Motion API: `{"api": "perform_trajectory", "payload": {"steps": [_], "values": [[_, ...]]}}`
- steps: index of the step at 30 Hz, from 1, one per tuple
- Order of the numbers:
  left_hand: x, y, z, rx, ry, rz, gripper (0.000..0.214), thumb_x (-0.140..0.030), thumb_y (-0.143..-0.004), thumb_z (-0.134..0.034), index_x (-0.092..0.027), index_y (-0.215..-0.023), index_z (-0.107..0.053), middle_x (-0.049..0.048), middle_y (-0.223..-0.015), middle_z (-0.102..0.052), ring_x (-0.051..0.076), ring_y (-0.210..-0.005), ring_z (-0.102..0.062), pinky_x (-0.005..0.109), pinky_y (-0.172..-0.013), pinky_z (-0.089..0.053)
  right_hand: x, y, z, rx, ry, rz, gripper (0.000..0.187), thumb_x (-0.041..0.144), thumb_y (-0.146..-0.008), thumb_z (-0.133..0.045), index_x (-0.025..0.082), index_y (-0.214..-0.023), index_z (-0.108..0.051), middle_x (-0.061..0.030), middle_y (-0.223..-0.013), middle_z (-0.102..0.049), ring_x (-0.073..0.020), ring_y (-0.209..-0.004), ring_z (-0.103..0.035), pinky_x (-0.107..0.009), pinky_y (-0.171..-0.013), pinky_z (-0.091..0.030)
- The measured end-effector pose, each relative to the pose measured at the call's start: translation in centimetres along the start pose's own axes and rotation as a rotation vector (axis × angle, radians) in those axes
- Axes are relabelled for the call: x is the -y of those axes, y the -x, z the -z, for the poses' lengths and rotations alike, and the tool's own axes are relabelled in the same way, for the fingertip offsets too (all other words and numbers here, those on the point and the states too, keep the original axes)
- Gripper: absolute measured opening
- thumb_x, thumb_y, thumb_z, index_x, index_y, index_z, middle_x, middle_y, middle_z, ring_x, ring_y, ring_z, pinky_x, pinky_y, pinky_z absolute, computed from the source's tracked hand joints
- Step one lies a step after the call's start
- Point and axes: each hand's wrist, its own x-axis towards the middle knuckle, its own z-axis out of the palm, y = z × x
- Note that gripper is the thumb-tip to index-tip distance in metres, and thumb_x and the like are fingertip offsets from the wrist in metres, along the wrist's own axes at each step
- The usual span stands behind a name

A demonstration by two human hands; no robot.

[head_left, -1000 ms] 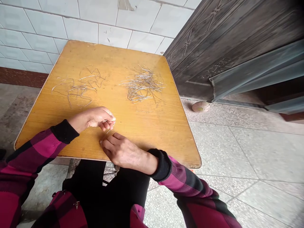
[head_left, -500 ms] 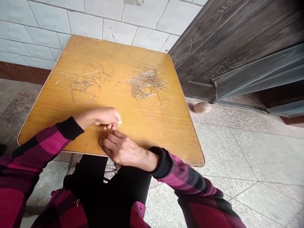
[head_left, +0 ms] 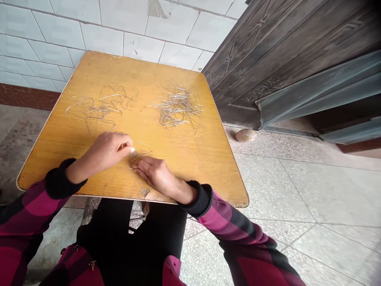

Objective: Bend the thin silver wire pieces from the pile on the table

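We have our left hand (head_left: pixel 104 151) closed to a tight pinch, its fingertips bunched at the top of a thin wire loop (head_left: pixel 149 151); a pale speck shows there, but we cannot tell whether the fingers have firm hold of the wire. Just right of that pinch, our right hand (head_left: pixel 157 176) lies open and palm down, its fingers stretched out with their tips at the loop's lower end. The loop lies on the table between both hands.

Wire this thin likely springs, so it seems best to keep the right fingers flat and steady and the left pinch close to the bend.

Ahead of the left hand lies a loose tangle of wire (head_left: pixel 101 107), close enough to snag the loop. Further off, ahead of the right hand, sits a denser pile of wire pieces (head_left: pixel 177 107). The wooden table (head_left: pixel 202 171) has a chipped patch (head_left: pixel 145 192) on its near edge, just below the right hand. Beyond the right hand stand a dark metal door (head_left: pixel 268 67) and a small round object (head_left: pixel 245 135) on the floor.
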Motion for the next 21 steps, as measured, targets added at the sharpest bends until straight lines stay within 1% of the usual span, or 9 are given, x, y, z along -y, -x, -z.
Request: {"api": "perform_trajectory", "payload": {"steps": [2, 4, 5, 7, 10, 13, 15, 17, 21], "values": [[0.3, 1.2, -0.2, 0.116, -0.054, 0.068, 0.023, -0.027, -0.079, -0.059, -0.018, -0.058, -0.055, -0.0012, -0.056, -0.051, 0.013, -0.058, -0.044, 0.025, -0.057, -0.027, -0.3, -0.1, 0.0, -0.022, -0.067, -0.033, 0.018, 0.020, -0.097, -0.045, 0.013, -0.096, -0.061, -0.0065, -0.087, -0.067, -0.0132, -0.080, -0.062, -0.025, -0.071, -0.049], [0.9, 1.8, -0.8, 0.230, -0.057, 0.068, 0.032, -0.031, -0.082, -0.056, -0.018, -0.053, -0.054, -0.0017, -0.050, -0.049, 0.012, -0.052, -0.041, 0.025, -0.054, -0.025, -0.5, -0.2, 0.0, -0.040, -0.092, -0.047, 0.015, 0.020, -0.096, -0.047, 0.014, -0.093, -0.060, -0.0057, -0.085, -0.066, -0.0130, -0.078, -0.062, -0.025, -0.071, -0.049], [1.2, 1.8, -1.2, 0.273, -0.047, 0.060, 0.034, -0.032, -0.082, -0.054, -0.017, -0.051, -0.053, -0.0015, -0.049, -0.050, 0.011, -0.050, -0.041, 0.025, -0.053, -0.025, -0.6, -0.3, 0.0, -0.046, -0.097, -0.052, 0.015, 0.020, -0.096, -0.047, 0.014, -0.092, -0.060, -0.0053, -0.084, -0.066, -0.0128, -0.077, -0.061, -0.025, -0.071, -0.049], [1.5, 1.6, -1.7, 0.318, -0.014, 0.052, 0.035, -0.031, -0.082, -0.052, -0.017, -0.051, -0.054, -0.0008, -0.049, -0.054, 0.011, -0.049, -0.044, 0.024, -0.053, -0.027, -0.6, -0.3, 0.0, -0.058, -0.108, -0.059, 0.014, 0.020, -0.095, -0.048, 0.015, -0.092, -0.060, -0.0049, -0.083, -0.066, -0.0127, -0.076, -0.061, -0.025, -0.071, -0.049], [1.5, 1.2, -1.9, 0.342, 0.045, 0.114, 0.030, -0.026, -0.080, -0.049, -0.017, -0.052, -0.055, -0.0013, -0.049, -0.056, 0.011, -0.047, -0.046, 0.023, -0.050, -0.028, -0.6, -0.3, 0.0, -0.056, -0.129, -0.055, 0.013, 0.020, -0.095, -0.048, 0.014, -0.094, -0.060, -0.0050, -0.086, -0.067, -0.0127, -0.077, -0.062, -0.025, -0.072, -0.050], [0.9, 1.1, -1.8, 0.350, 0.077, 0.195, 0.025, -0.024, -0.076, -0.047, -0.018, -0.052, -0.054, -0.0022, -0.046, -0.053, 0.011, -0.044, -0.045, 0.023, -0.048, -0.027, -0.5, -0.3, 0.0, -0.033, -0.089, -0.027, 0.016, 0.019, -0.096, -0.047, 0.013, -0.100, -0.062, -0.0066, -0.091, -0.068, -0.0136, -0.081, -0.063, -0.026, -0.074, -0.050], [0.5, 1.0, -1.7, 0.332, 0.058, 0.194, 0.024, -0.021, -0.072, -0.047, -0.017, -0.049, -0.052, -0.0018, -0.046, -0.052, 0.011, -0.046, -0.045, 0.023, -0.048, -0.027, -0.4, -0.2, 0.1, -0.013, -0.009, 0.010, 0.019, 0.018, -0.096, -0.046, 0.014, -0.103, -0.063, -0.0072, -0.093, -0.067, -0.0145, -0.083, -0.062, -0.026, -0.073, -0.049], [0.3, 1.0, -1.8, 0.316, 0.046, 0.176, 0.023, -0.020, -0.071, -0.047, -0.017, -0.048, -0.052, -0.0012, -0.046, -0.053, 0.011, -0.048, -0.045, 0.023, -0.050, -0.027, -0.4, -0.2, 0.2, 0.000, 0.102, 0.048, 0.021, 0.017, -0.097, -0.045, 0.014, -0.101, -0.065, -0.0071, -0.090, -0.066, -0.0153, -0.082, -0.060, -0.026, -0.069, -0.047], [0.3, 1.1, -2.0, 0.289, 0.066, 0.165, 0.022, -0.020, -0.070, -0.047, -0.017, -0.049, -0.052, -0.0015, -0.046, -0.052, 0.011, -0.049, -0.044, 0.023, -0.050, -0.027, -0.3, -0.2, 0.8, 0.004, 0.254, 0.122, 0.023, 0.016, -0.097, -0.044, 0.014, -0.099, -0.066, -0.0070, -0.085, -0.063, -0.0162, -0.079, -0.054, -0.028, -0.065, -0.042]]}}
